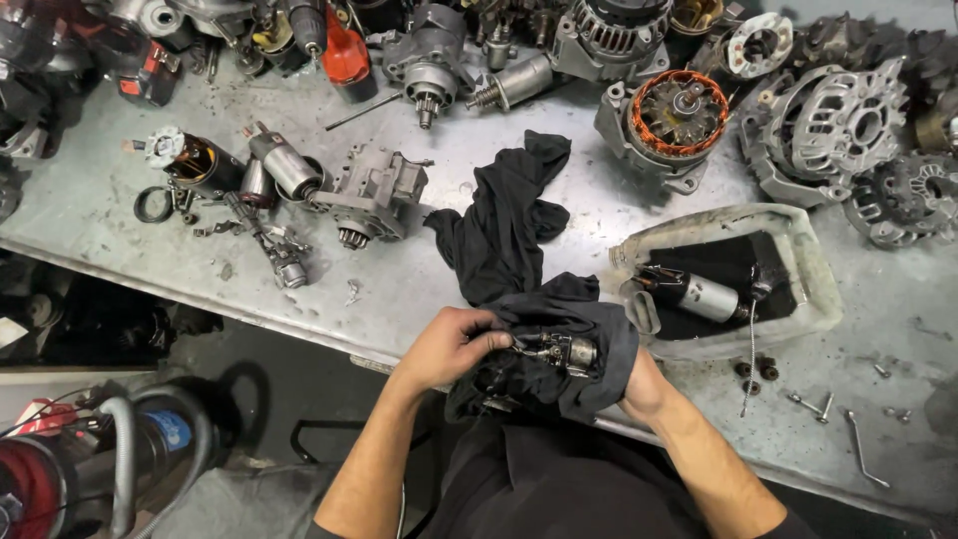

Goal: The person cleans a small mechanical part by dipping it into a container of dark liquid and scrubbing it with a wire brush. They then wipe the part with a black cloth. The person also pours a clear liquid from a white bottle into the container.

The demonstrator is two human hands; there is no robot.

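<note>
We are standing at a long grey metal bench (559,175) that is carrying many dismantled motor parts. Along its far right we are seeing big silver cast alternator housings (833,125), and beside them a round stator with copper windings (677,112). Nearer the right front, a cut-open clear plastic tub (813,289) is lying on the bench; it is holding black liquid, and a small silver-and-black cylindrical motor (699,294) is resting in it, partly sunk. A thin metal rod (750,361) is leaning out over the tub's front wall.

A crumpled black cloth (509,225) is trailing from the middle of the bench down to our hands at its near edge. At the left, a grey cast starter housing with a small gear (371,198) is lying next to a silver cylindrical solenoid (284,165).

Our right hand (639,384) is cupping the cloth from beneath, its grip wrapped around the cloth and hidden inside it. In that cloth a small dark greasy metal part (554,351) is lying, just above the bench's front edge. Our left hand (454,344) is pinching the left end of that part, fingers curled tight on it.

Loose bolts (813,404) are lying scattered on the bench at the right front.
</note>
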